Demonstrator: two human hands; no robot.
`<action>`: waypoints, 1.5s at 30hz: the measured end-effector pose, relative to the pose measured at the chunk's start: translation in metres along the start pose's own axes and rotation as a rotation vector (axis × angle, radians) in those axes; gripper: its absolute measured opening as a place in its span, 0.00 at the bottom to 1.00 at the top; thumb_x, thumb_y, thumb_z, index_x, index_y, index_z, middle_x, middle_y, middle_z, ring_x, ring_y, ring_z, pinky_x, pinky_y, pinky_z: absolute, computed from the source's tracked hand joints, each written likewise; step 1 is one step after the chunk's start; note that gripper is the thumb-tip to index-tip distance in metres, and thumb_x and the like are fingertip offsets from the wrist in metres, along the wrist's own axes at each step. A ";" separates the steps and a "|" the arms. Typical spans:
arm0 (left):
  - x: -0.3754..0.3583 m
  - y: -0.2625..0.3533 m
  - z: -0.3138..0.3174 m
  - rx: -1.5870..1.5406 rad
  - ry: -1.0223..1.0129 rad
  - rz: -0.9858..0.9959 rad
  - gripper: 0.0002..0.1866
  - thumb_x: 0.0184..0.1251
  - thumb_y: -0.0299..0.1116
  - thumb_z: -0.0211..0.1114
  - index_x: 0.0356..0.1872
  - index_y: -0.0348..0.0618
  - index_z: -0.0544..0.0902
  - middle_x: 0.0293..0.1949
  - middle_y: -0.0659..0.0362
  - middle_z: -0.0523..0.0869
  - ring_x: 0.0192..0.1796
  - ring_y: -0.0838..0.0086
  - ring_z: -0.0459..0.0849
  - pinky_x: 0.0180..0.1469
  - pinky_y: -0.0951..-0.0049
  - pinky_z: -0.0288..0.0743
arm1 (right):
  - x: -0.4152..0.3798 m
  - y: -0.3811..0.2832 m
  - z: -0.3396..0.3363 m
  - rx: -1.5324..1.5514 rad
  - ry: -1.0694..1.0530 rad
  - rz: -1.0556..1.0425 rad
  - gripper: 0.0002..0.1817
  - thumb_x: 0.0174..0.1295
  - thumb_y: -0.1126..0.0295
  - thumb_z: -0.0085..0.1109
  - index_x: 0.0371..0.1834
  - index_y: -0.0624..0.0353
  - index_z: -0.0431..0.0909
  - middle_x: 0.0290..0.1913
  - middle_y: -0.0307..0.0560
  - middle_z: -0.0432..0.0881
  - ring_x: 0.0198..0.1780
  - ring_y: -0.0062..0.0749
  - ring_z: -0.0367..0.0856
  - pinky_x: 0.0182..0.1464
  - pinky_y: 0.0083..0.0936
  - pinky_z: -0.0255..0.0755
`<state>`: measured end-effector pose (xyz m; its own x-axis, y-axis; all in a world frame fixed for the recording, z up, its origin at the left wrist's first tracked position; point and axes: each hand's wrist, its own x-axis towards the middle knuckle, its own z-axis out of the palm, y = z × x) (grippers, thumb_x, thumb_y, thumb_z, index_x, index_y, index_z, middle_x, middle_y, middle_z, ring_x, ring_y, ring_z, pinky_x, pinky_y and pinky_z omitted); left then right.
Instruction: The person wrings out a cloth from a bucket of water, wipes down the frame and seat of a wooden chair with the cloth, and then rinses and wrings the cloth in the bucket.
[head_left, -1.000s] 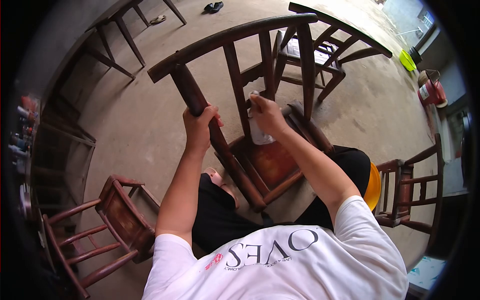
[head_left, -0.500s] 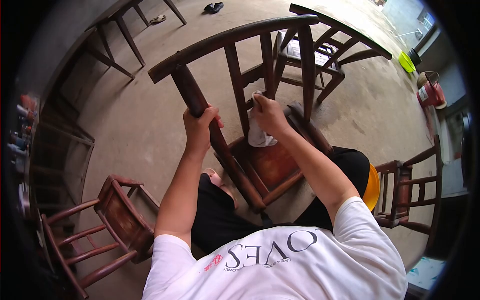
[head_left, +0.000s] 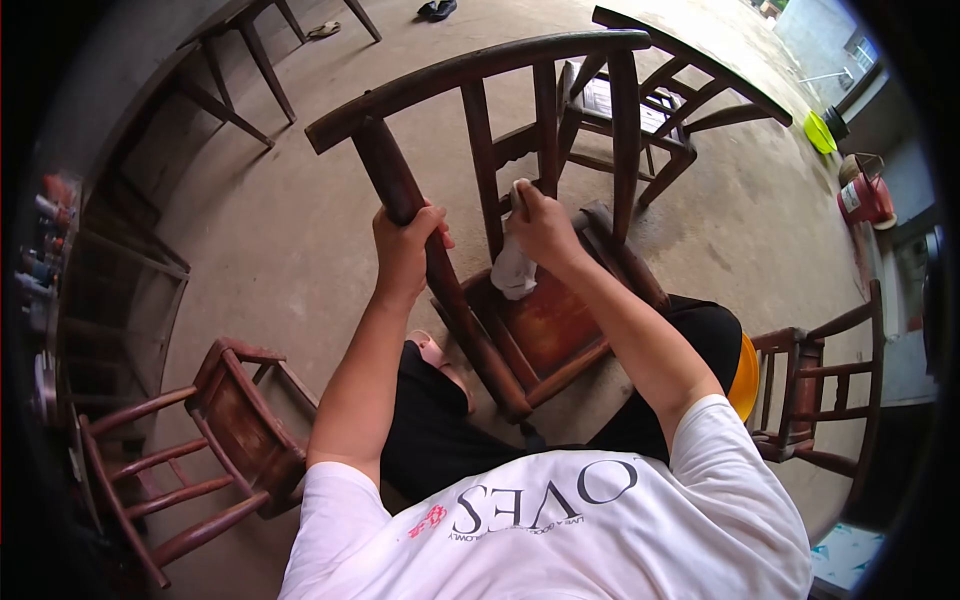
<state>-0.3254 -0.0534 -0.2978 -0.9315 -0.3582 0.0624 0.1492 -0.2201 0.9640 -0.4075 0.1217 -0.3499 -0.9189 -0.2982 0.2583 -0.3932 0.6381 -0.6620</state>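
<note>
A dark wooden chair [head_left: 553, 325] stands in front of me between my legs, its curved top rail farthest from me. My left hand [head_left: 402, 250] is wrapped around the chair's left back post, below the top rail. In my right hand [head_left: 545, 230] is a white cloth [head_left: 514, 272], pressed against the slats low in the backrest. The cloth's loose end hangs down toward the reddish-brown seat. My right fingers partly cover the cloth and the slat behind it.
Another wooden chair [head_left: 690, 85] stands just beyond this one. Smaller chairs are at the left [head_left: 240, 420] and right [head_left: 800, 385]. A yellow object [head_left: 745, 380] sits by my right knee. Along the right wall are a red bucket [head_left: 868, 200] and a green basin [head_left: 818, 132].
The view has shifted slightly, so the chair appears a little farther right. The cloth's hanging end has swung left relative to the seat. Both hands keep their holds.
</note>
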 end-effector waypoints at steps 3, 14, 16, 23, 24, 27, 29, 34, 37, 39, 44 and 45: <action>-0.001 0.000 0.002 0.016 -0.001 -0.012 0.07 0.52 0.29 0.61 0.29 0.38 0.73 0.18 0.57 0.76 0.18 0.72 0.78 0.24 0.75 0.72 | -0.006 0.010 0.007 0.013 0.007 -0.118 0.19 0.54 0.73 0.49 0.51 0.64 0.68 0.31 0.65 0.78 0.36 0.60 0.78 0.38 0.48 0.71; -0.002 0.002 0.001 0.023 -0.013 -0.018 0.07 0.52 0.28 0.61 0.29 0.37 0.73 0.18 0.57 0.77 0.18 0.72 0.78 0.24 0.75 0.73 | -0.008 0.001 0.008 0.110 0.057 -0.047 0.21 0.55 0.72 0.48 0.53 0.61 0.67 0.32 0.66 0.78 0.37 0.61 0.77 0.39 0.49 0.71; -0.002 0.001 0.002 -0.012 0.022 -0.022 0.06 0.53 0.27 0.61 0.26 0.36 0.75 0.18 0.58 0.77 0.18 0.75 0.78 0.22 0.77 0.73 | -0.010 0.000 0.007 0.089 0.013 -0.013 0.20 0.54 0.72 0.49 0.53 0.62 0.67 0.32 0.67 0.78 0.37 0.61 0.78 0.39 0.49 0.71; -0.001 0.000 0.000 0.011 -0.009 -0.002 0.07 0.52 0.28 0.61 0.29 0.37 0.74 0.18 0.57 0.77 0.18 0.72 0.78 0.24 0.75 0.73 | 0.001 0.007 -0.025 -0.222 -0.092 -0.078 0.20 0.56 0.74 0.47 0.55 0.60 0.69 0.35 0.66 0.78 0.39 0.60 0.77 0.39 0.46 0.69; -0.001 0.000 0.000 0.013 -0.009 -0.006 0.07 0.52 0.28 0.61 0.29 0.37 0.74 0.18 0.57 0.77 0.18 0.72 0.78 0.24 0.76 0.73 | -0.001 0.004 -0.015 -0.132 -0.038 -0.020 0.19 0.56 0.73 0.47 0.52 0.61 0.69 0.34 0.65 0.78 0.39 0.61 0.77 0.40 0.47 0.70; -0.001 0.003 -0.001 0.024 -0.009 -0.015 0.06 0.52 0.28 0.61 0.29 0.38 0.74 0.18 0.57 0.77 0.18 0.72 0.78 0.24 0.76 0.73 | -0.011 -0.006 0.011 0.049 0.022 0.028 0.18 0.55 0.73 0.47 0.51 0.62 0.70 0.35 0.64 0.78 0.40 0.61 0.76 0.41 0.49 0.69; -0.002 0.002 0.002 0.024 -0.009 -0.028 0.06 0.52 0.28 0.61 0.29 0.38 0.74 0.18 0.58 0.77 0.19 0.72 0.78 0.24 0.76 0.73 | -0.012 -0.003 0.011 0.130 -0.036 0.034 0.20 0.55 0.72 0.48 0.53 0.61 0.69 0.35 0.64 0.78 0.42 0.59 0.76 0.44 0.47 0.69; -0.002 0.002 0.001 0.025 -0.009 -0.006 0.07 0.52 0.29 0.61 0.29 0.38 0.74 0.18 0.58 0.77 0.19 0.73 0.78 0.25 0.75 0.73 | 0.004 0.009 -0.034 -0.265 -0.137 -0.067 0.22 0.55 0.71 0.49 0.57 0.56 0.70 0.38 0.63 0.79 0.42 0.55 0.78 0.42 0.43 0.72; -0.001 0.002 0.000 0.036 -0.021 -0.011 0.07 0.52 0.29 0.61 0.28 0.38 0.74 0.18 0.58 0.77 0.19 0.73 0.78 0.25 0.75 0.73 | 0.000 0.005 -0.023 -0.231 -0.091 -0.071 0.17 0.56 0.73 0.47 0.50 0.60 0.70 0.35 0.63 0.79 0.38 0.57 0.79 0.37 0.46 0.71; -0.001 0.000 0.000 0.029 -0.016 -0.006 0.06 0.52 0.29 0.61 0.28 0.38 0.74 0.18 0.58 0.77 0.19 0.73 0.78 0.25 0.75 0.73 | -0.003 0.001 -0.005 0.093 0.010 0.007 0.17 0.56 0.72 0.47 0.50 0.62 0.69 0.34 0.66 0.78 0.40 0.60 0.77 0.39 0.47 0.70; -0.001 0.000 0.000 0.037 -0.004 -0.013 0.06 0.52 0.29 0.61 0.28 0.38 0.74 0.18 0.58 0.77 0.19 0.73 0.78 0.25 0.76 0.73 | -0.008 0.000 -0.002 0.163 -0.036 -0.036 0.17 0.56 0.72 0.48 0.50 0.61 0.70 0.34 0.66 0.78 0.40 0.60 0.77 0.39 0.47 0.69; -0.001 -0.001 -0.001 0.030 -0.011 -0.003 0.06 0.52 0.29 0.61 0.28 0.38 0.74 0.18 0.58 0.77 0.18 0.73 0.78 0.25 0.76 0.73 | -0.005 -0.002 -0.017 -0.001 -0.109 -0.063 0.20 0.55 0.71 0.51 0.53 0.61 0.69 0.35 0.64 0.78 0.40 0.59 0.77 0.39 0.44 0.70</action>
<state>-0.3247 -0.0533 -0.2990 -0.9355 -0.3479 0.0620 0.1366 -0.1942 0.9714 -0.4027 0.1343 -0.3376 -0.8833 -0.4133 0.2212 -0.4502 0.6164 -0.6461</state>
